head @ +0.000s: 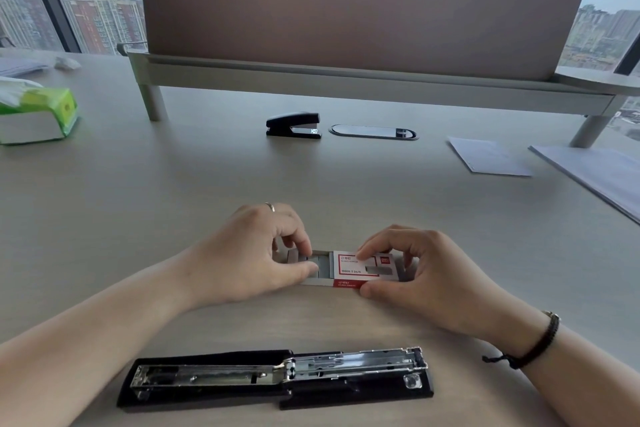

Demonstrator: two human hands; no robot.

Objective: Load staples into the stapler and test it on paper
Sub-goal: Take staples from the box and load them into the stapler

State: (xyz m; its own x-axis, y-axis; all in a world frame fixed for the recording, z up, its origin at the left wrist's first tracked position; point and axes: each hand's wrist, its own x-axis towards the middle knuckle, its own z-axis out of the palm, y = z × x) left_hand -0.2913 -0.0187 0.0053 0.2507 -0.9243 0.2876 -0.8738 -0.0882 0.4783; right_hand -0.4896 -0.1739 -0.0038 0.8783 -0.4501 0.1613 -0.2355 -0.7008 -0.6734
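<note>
Left grip [258,253] pinches with thumb and forefinger at the grey staple strips [320,265] showing in the pulled-out inner tray [292,258] of a small staple box; fingers nearly closed on a strip, though whether one is actually lifted free cannot be told. Ring [270,207] on one finger of that hand. Right grip [412,269] closed around the box's red-and-white sleeve [356,267], forefinger on top, thumb on the near edge, pinning it flat to the counter [173,184]. Dark braided bracelet [540,343] on the right wrist. Staple box sits mid-counter, between the two hands, tray slid out to the left of the sleeve. Black stapler [277,380] lies nearest the camera, hinged fully open and flat: top arm folded out to the left, metal magazine channel exposed and running to the right over the base. Well apart from the box, neither hand touching it. Second, smaller black stapler [293,125] stands shut at the far side, just beside an oval cable port [374,132]. Sheets of paper [488,156] lie far right, a larger stack [595,173] beyond them at the edge. Green tissue pack [38,114] far left. Padded divider screen [360,7] on a raised shelf spans the back of the counter.
</note>
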